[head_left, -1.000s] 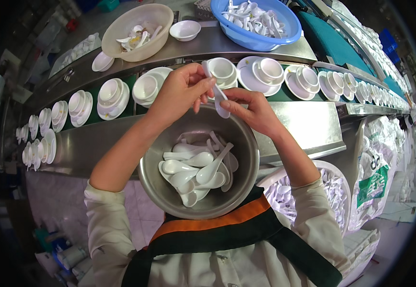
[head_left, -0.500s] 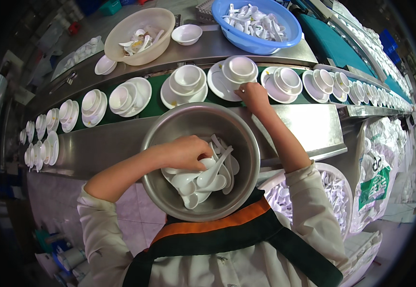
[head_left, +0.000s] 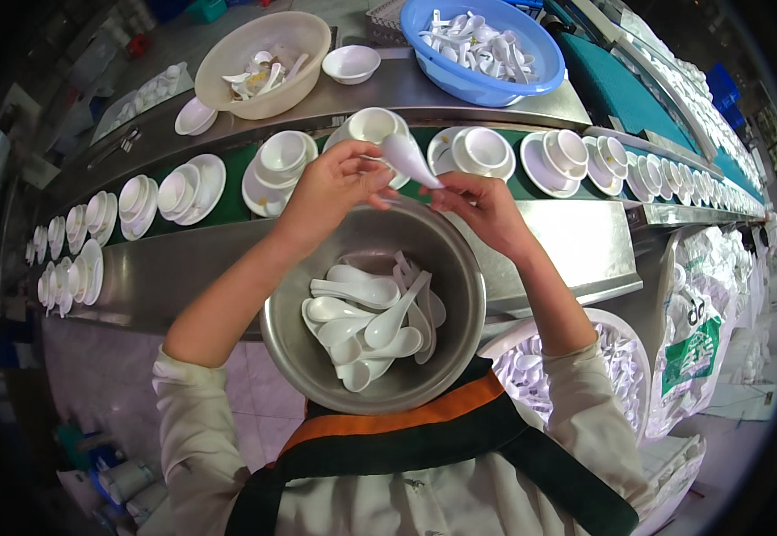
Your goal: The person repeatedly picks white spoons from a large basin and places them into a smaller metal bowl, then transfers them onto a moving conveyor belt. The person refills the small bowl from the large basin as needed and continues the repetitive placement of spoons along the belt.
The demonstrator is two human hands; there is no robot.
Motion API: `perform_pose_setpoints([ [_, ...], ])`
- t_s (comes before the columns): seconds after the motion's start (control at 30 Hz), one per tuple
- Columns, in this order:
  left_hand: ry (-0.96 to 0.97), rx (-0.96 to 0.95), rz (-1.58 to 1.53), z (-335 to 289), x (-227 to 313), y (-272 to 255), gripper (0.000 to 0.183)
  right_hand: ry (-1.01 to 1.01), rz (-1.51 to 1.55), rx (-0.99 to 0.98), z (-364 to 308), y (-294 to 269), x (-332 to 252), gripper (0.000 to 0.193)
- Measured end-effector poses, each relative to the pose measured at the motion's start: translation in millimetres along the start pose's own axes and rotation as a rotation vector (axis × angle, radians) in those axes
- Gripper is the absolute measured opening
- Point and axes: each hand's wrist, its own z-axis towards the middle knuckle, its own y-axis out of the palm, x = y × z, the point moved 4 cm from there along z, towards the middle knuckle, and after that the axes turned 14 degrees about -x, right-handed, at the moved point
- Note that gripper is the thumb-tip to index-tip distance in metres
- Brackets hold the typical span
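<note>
Head view. Item: one glossy white, rounded spoon (head_left: 406, 159), held above the far rim of the round, grey steel bowl (head_left: 456, 272). Right hand (head_left: 478, 204), at the bowl's far right rim: thumb and finger pinching the spoon's handle end. Left hand (head_left: 330, 183), over the bowl's far left rim: fingers half curled beside the spoon's head; whether they grip it cannot be told.

Step in hand, as judged: single spoon handled between both hands. Next move, as judged, calls for a firm pinch on the slim handle and clearance from the crockery behind.

Inside the bowl: heap of loose white spoons (head_left: 370, 322). Beyond the bowl: round white cups (head_left: 482, 147) on round white plates (head_left: 213, 189), along a flat green belt (head_left: 234, 179). Farther beyond, rightward: round blue plastic basin (head_left: 487, 87); leftward: round beige plastic basin (head_left: 227, 55).

Change since the half-second-earlier frame: left hand out of the bowl, right hand off a plate; cups and plates shifted leftward past the bowl.
</note>
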Motion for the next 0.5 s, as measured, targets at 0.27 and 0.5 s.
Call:
perform_pose_setpoints([
  [0.27, 0.026, -0.300, 1.392, -28, -12, 53, 0.033, 0.207, -1.194, 0.242, 8, -22, 85, 0.018],
  [0.5, -0.339, -0.534, 1.392, -9, -67, 77, 0.014, 0.038, -0.968, 0.293, -11, -56, 81, 0.028],
])
